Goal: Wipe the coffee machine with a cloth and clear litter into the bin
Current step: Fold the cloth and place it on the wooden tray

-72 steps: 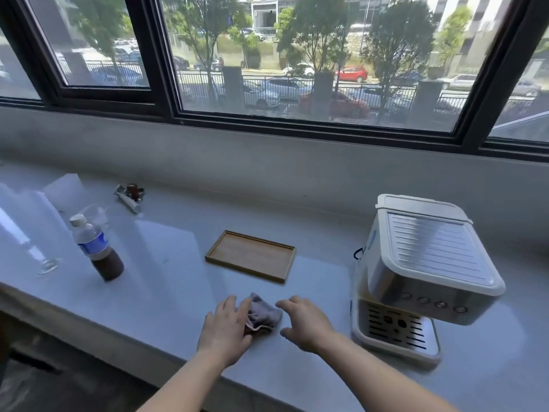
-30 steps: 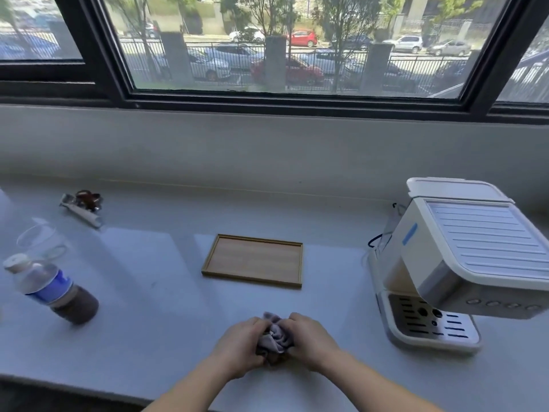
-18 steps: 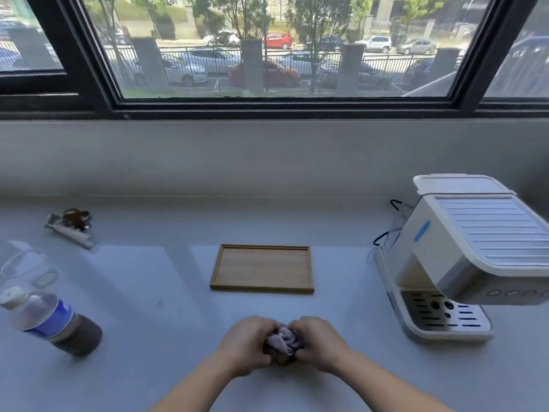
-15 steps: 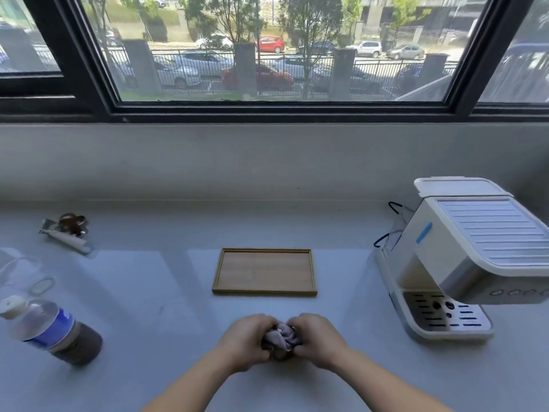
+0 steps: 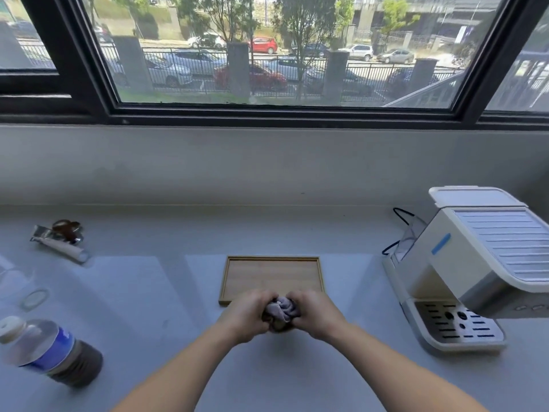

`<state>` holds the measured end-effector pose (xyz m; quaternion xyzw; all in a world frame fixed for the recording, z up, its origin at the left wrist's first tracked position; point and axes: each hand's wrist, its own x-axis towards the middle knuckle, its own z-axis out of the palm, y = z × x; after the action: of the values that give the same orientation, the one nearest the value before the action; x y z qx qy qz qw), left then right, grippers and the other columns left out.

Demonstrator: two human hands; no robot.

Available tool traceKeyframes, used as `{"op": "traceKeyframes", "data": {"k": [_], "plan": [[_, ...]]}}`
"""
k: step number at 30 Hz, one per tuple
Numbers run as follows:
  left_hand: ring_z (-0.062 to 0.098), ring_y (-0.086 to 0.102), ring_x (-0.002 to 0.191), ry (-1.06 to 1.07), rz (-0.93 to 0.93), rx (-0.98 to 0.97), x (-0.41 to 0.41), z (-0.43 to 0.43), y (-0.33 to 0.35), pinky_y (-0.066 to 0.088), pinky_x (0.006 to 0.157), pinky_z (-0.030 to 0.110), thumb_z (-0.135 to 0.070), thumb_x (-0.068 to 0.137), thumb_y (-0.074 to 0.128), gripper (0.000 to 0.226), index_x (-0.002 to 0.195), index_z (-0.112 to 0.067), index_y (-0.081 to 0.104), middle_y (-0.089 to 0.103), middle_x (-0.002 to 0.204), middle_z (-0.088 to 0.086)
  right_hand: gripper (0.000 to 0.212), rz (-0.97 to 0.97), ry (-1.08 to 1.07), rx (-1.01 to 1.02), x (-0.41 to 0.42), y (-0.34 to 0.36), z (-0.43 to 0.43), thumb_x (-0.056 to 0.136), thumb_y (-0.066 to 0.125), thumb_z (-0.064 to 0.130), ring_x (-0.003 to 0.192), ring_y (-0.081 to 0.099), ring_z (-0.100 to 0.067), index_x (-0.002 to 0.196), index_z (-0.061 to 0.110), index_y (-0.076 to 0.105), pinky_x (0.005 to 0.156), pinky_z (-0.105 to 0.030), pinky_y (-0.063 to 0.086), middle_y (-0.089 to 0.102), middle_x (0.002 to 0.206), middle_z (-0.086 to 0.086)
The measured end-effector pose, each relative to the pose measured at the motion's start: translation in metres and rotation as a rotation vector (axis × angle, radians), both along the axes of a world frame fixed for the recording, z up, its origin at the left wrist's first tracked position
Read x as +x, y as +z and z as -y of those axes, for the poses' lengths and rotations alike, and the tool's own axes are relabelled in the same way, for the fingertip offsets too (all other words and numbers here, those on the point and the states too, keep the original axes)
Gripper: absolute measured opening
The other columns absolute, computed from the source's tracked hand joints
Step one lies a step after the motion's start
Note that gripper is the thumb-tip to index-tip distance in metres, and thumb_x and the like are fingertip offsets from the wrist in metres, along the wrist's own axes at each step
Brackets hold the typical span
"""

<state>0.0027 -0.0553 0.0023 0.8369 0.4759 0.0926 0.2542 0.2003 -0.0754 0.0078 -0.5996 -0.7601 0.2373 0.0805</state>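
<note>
Both hands, left (image 5: 248,318) and right (image 5: 316,315), now clench the cloth (image 5: 280,309) bunched between them above the surface (image 5: 148,292); earlier it lay flat. Wiping seems next; the machine (image 5: 463,263) stands untouched at right.

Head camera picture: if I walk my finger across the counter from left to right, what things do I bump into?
Bottle → litter pile → left hand → cloth → right hand → coffee machine. The wooden tray sits behind the hands, so I left it out.
</note>
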Motion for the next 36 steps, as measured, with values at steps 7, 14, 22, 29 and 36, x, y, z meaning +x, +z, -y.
{"op": "traceKeyframes", "data": {"k": [7, 14, 22, 29, 36], "plan": [[0.022, 0.056, 0.1, 0.05, -0.062, -0.03, 0.015, -0.028, 0.001, 0.048, 0.08, 0.038, -0.016, 0.071, 0.064, 0.041, 0.112, -0.022, 0.059, 0.062, 0.108, 0.002, 0.019, 0.048, 0.01, 0.003, 0.007, 0.006, -0.033, 0.076, 0.065, 0.02, 0.086, 0.06, -0.029, 0.094, 0.016, 0.062, 0.062, -0.032, 0.037, 0.067, 0.091, -0.005], [0.023, 0.058, 0.097, 0.064, -0.075, -0.027, 0.026, -0.056, -0.006, 0.041, 0.069, 0.03, -0.032, 0.075, 0.07, 0.034, 0.105, -0.023, 0.058, 0.064, 0.104, 0.001, 0.023, 0.069, -0.003, 0.016, 0.014, -0.003, -0.062, 0.077, 0.064, 0.021, 0.094, 0.061, -0.028, 0.1, 0.018, 0.062, 0.066, -0.03, 0.037, 0.067, 0.101, -0.006], [0.021, 0.06, 0.098, 0.09, -0.093, 0.009, 0.027, -0.08, -0.003, 0.027, 0.061, 0.024, -0.036, 0.075, 0.065, 0.036, 0.109, -0.027, 0.057, 0.068, 0.106, -0.001, 0.026, 0.05, -0.025, -0.003, 0.01, -0.012, -0.089, 0.074, 0.062, 0.017, 0.096, 0.061, -0.028, 0.1, 0.019, 0.062, 0.067, -0.03, 0.039, 0.068, 0.103, -0.005], [0.024, 0.057, 0.102, 0.076, -0.19, -0.033, 0.026, -0.096, -0.008, 0.038, 0.067, 0.032, -0.031, 0.074, 0.062, 0.038, 0.111, -0.025, 0.055, 0.06, 0.111, 0.001, 0.025, 0.07, -0.046, -0.031, 0.005, -0.021, -0.104, 0.075, 0.062, 0.017, 0.096, 0.06, -0.03, 0.1, 0.019, 0.061, 0.076, -0.037, 0.048, 0.061, 0.108, -0.007], [0.028, 0.059, 0.112, 0.061, -0.248, -0.096, 0.026, -0.101, -0.024, 0.053, 0.083, 0.043, -0.021, 0.074, 0.057, 0.06, 0.133, -0.029, 0.046, 0.064, 0.123, -0.001, 0.031, 0.101, -0.038, -0.066, 0.003, -0.033, -0.105, 0.076, 0.059, 0.016, 0.103, 0.06, -0.03, 0.107, 0.017, 0.057, 0.077, -0.035, 0.046, 0.066, 0.111, -0.008]]}}
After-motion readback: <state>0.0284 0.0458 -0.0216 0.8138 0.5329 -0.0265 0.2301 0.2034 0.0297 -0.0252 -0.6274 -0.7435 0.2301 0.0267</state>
